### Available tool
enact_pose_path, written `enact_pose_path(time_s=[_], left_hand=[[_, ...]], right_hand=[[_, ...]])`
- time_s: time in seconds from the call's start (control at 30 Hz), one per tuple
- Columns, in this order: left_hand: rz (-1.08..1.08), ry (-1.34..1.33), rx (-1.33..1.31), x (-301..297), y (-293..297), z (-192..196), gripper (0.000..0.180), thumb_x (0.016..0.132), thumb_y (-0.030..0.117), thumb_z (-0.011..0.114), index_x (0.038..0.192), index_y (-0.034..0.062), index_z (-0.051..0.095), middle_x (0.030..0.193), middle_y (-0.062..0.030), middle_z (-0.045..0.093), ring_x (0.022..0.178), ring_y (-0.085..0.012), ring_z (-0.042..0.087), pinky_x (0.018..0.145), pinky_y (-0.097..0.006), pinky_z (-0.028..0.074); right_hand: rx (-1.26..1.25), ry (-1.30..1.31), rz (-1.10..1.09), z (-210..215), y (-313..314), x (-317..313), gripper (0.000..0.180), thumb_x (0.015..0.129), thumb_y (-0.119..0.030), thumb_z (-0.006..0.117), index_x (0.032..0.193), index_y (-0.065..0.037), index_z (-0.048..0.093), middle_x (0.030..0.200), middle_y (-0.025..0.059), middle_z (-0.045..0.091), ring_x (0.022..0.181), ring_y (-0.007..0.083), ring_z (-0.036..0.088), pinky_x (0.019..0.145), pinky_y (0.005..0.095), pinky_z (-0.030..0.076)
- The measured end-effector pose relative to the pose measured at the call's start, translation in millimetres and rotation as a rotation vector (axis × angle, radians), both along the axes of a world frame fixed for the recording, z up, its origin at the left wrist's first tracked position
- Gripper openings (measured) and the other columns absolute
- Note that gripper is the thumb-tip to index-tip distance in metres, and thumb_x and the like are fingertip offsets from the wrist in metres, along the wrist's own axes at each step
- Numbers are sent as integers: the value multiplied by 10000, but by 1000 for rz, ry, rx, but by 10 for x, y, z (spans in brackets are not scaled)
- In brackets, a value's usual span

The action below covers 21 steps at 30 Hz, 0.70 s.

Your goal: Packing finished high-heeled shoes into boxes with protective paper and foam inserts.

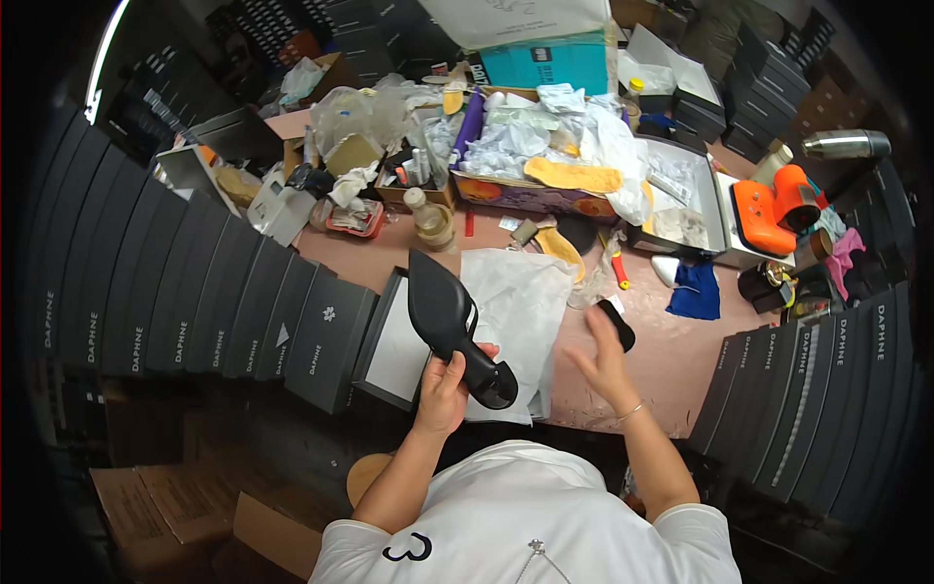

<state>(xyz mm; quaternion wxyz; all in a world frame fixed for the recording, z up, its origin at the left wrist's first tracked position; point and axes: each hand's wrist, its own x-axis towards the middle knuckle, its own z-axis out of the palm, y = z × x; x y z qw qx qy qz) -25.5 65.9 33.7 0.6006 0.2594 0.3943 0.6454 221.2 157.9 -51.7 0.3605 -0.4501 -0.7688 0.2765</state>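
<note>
My left hand [443,394] is wrapped round the narrow rear part of a black pointed shoe [440,304]. Its toe points up and away from me, with the dark sole toward the view. Under it lies a sheet of white tissue paper [516,292], and just left of that is an open dark shoe box [391,341] with a white inside. To the right, my right hand [605,365] hovers over the tabletop with thumb and fingers apart, gripping nothing. Beside its fingertips is a small black rounded object [617,327] whose kind I cannot make out.
Rows of dark grey shoe boxes line the left [195,282] and right [817,389] sides. Across the back of the pink table [671,341] stand a carton of crumpled paper [535,195], a glass bottle [428,219], a red-yellow handled tool [620,270], a blue cloth [696,292] and an orange device [764,219].
</note>
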Motion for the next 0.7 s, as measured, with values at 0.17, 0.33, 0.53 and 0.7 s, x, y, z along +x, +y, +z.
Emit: enact_pose_path(time_s=[0.17, 0.33, 0.53, 0.7], left_hand=[[-402, -52, -184, 278, -17, -150, 491, 938, 361, 561, 1280, 19, 479, 1234, -158, 575, 1160, -226, 539, 983, -359, 434], [-944, 971, 133, -116, 697, -38, 374, 827, 194, 707, 1143, 17, 614, 941, -92, 658, 916, -197, 604, 862, -300, 462], [-550, 1555, -50, -944, 905, 112, 640, 760, 220, 751, 1321, 105, 465, 1108, -173, 569, 1057, -332, 541, 891, -366, 452], [-684, 1894, -150, -674, -386, -243, 732, 748, 181, 737, 1396, 165, 397, 1426, -202, 338, 1300, -402, 359, 1050, -538, 315]], right_hand=[[-1254, 866, 753, 194, -623, -319, 903, 628, -649, 757, 1222, -4, 539, 1108, 129, 624, 998, 203, 609, 884, 320, 479], [-1074, 780, 503, 495, -839, 170, 604, 751, -339, 728, 1209, -1, 526, 1111, 83, 605, 1030, 175, 557, 939, 310, 418], [-1095, 726, 90, 794, -1073, 927, 598, 666, -292, 792, 1128, 2, 553, 1016, 70, 609, 971, 159, 573, 855, 293, 457], [-1207, 991, 183, 763, -1071, 716, 660, 673, -371, 777, 1114, 53, 527, 1025, 158, 612, 754, 247, 650, 661, 339, 549]])
